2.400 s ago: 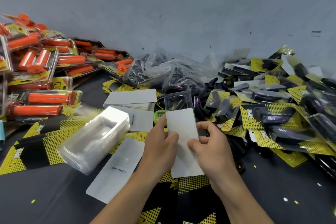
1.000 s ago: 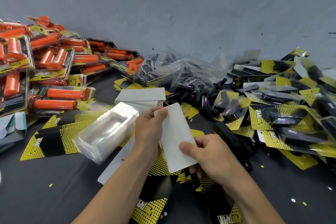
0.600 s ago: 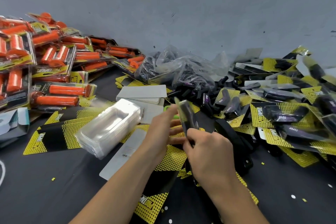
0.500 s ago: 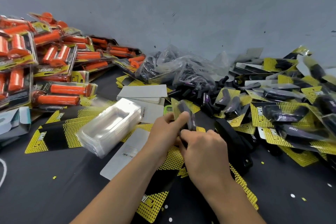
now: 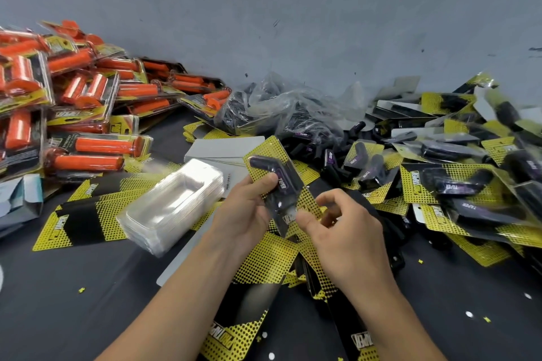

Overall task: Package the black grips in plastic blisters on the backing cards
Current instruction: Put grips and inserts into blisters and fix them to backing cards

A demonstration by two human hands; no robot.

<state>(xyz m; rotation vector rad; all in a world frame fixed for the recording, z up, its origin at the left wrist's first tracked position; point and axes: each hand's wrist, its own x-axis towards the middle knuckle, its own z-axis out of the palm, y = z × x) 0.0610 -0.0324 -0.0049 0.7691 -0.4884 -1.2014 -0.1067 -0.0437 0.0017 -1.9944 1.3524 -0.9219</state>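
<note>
Our left hand (image 5: 246,211) grips a yellow backing card (image 5: 265,149) above the table (image 5: 58,287), thumb on the blister (image 5: 290,184) over a black grip (image 5: 261,162). Our right hand (image 5: 343,228) pinches the card's lower end, fingers blurred. Empty blister stack (image 5: 173,202) sits left, finished black packs (image 5: 454,184) right, bagged grips (image 5: 293,108) behind.

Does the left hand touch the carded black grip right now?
Touching. In the head view the left hand grips the carded black grip, its thumb pressed on the front.
</note>
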